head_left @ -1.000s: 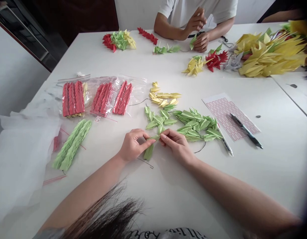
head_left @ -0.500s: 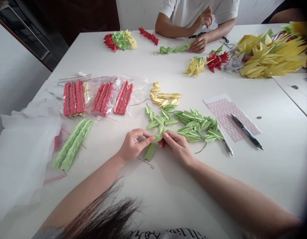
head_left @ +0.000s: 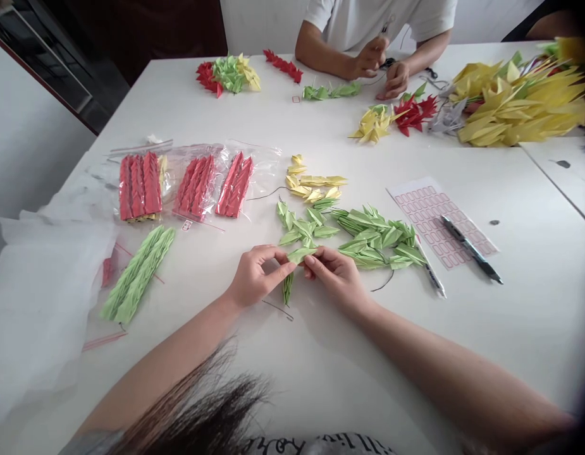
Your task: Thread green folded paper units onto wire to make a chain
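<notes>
Between my left hand (head_left: 260,273) and my right hand (head_left: 334,275) a folded green paper piece (head_left: 300,254) is pinched by thumbs and fingertips. It belongs to, or overlaps, a strand of green folded paper pieces (head_left: 301,230) running away from me; a short stack of them (head_left: 287,288) hangs below my fingers. To the right of the strand lies a heap of green folded paper pieces (head_left: 375,239). A thin wire hook (head_left: 279,309) rests on the table just below my hands. Yellow folded paper pieces (head_left: 315,183) lie beyond the green strand.
Bagged red paper strips (head_left: 139,186) and a green paper bundle (head_left: 138,275) lie left. A label sheet (head_left: 422,205) with a black pen (head_left: 471,249) and a white pen (head_left: 431,268) lie right. Across the table a person (head_left: 375,47) handles a thread near yellow paper bunches (head_left: 520,104).
The green piece between my fingertips has turned and lies more level. The stack below it now shows edge-on. Across the table, the other person's hands have shifted away from their green strand.
</notes>
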`<state>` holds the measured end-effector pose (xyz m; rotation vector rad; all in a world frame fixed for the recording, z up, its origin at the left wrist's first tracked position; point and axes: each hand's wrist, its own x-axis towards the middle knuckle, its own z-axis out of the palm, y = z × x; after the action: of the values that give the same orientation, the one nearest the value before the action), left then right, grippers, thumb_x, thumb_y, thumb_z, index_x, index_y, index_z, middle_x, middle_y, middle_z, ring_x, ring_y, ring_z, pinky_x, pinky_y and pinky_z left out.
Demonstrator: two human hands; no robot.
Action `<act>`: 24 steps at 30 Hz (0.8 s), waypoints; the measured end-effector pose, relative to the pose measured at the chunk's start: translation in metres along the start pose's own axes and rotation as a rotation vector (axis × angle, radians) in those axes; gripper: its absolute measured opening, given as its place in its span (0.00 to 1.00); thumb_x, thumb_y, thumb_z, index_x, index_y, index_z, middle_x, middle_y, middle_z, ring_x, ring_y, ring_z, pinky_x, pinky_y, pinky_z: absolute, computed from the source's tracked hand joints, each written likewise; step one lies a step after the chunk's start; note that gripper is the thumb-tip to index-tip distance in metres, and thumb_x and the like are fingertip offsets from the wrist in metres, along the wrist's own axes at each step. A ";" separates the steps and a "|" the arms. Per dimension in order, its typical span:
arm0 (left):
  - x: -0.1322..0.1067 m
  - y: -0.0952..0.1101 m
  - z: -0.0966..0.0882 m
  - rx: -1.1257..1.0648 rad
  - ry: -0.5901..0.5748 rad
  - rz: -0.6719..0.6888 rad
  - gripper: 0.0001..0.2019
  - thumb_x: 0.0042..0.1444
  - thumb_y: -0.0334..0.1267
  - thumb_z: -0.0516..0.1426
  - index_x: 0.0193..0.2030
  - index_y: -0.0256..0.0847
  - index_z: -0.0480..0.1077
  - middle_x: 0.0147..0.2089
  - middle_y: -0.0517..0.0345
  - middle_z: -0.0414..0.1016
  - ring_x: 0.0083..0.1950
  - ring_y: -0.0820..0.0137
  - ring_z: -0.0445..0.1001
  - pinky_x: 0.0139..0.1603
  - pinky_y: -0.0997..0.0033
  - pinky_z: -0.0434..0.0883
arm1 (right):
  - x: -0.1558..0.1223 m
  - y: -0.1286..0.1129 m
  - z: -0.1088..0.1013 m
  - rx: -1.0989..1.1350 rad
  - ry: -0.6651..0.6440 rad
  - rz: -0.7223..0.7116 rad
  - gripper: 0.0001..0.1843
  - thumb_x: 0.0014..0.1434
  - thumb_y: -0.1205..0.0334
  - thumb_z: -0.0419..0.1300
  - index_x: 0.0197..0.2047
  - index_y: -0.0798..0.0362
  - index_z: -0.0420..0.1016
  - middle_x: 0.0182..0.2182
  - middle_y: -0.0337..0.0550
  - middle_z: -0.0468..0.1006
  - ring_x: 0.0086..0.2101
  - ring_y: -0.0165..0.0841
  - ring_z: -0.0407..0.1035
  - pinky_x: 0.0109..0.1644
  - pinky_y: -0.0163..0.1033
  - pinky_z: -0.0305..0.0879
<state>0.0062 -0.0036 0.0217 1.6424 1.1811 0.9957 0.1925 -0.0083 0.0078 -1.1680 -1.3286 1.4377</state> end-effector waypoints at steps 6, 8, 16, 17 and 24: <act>0.000 -0.002 0.003 0.048 0.024 0.021 0.07 0.55 0.38 0.60 0.28 0.39 0.73 0.28 0.58 0.75 0.33 0.70 0.71 0.39 0.69 0.68 | -0.001 0.000 0.004 0.026 -0.030 -0.007 0.21 0.55 0.43 0.67 0.32 0.54 0.73 0.24 0.39 0.70 0.26 0.31 0.63 0.30 0.36 0.61; 0.000 -0.003 0.002 0.078 0.016 0.041 0.07 0.55 0.37 0.59 0.27 0.39 0.72 0.28 0.59 0.74 0.32 0.70 0.71 0.39 0.69 0.67 | -0.002 0.000 0.005 0.013 -0.040 -0.006 0.20 0.56 0.44 0.66 0.33 0.54 0.74 0.24 0.39 0.69 0.26 0.31 0.62 0.29 0.37 0.60; 0.001 -0.004 0.000 0.023 -0.045 0.014 0.09 0.57 0.39 0.58 0.27 0.39 0.71 0.27 0.57 0.72 0.32 0.69 0.69 0.39 0.68 0.66 | -0.003 -0.007 0.000 -0.004 -0.083 0.023 0.18 0.58 0.46 0.64 0.32 0.54 0.72 0.23 0.38 0.69 0.26 0.31 0.64 0.31 0.37 0.61; 0.001 -0.004 0.000 0.010 -0.047 0.003 0.10 0.57 0.39 0.58 0.27 0.39 0.71 0.27 0.58 0.72 0.32 0.69 0.69 0.38 0.68 0.66 | -0.003 -0.008 0.000 -0.005 -0.091 0.018 0.18 0.58 0.46 0.63 0.32 0.54 0.73 0.24 0.39 0.70 0.27 0.32 0.65 0.32 0.37 0.62; 0.000 -0.003 0.003 0.057 -0.018 0.051 0.10 0.57 0.39 0.59 0.26 0.40 0.68 0.26 0.60 0.70 0.31 0.71 0.68 0.38 0.70 0.65 | -0.001 -0.006 0.001 -0.018 -0.065 0.088 0.23 0.55 0.40 0.66 0.32 0.53 0.69 0.21 0.37 0.70 0.23 0.31 0.64 0.28 0.36 0.62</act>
<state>0.0079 -0.0031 0.0184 1.7310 1.1705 0.9849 0.1917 -0.0088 0.0138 -1.2146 -1.3519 1.5411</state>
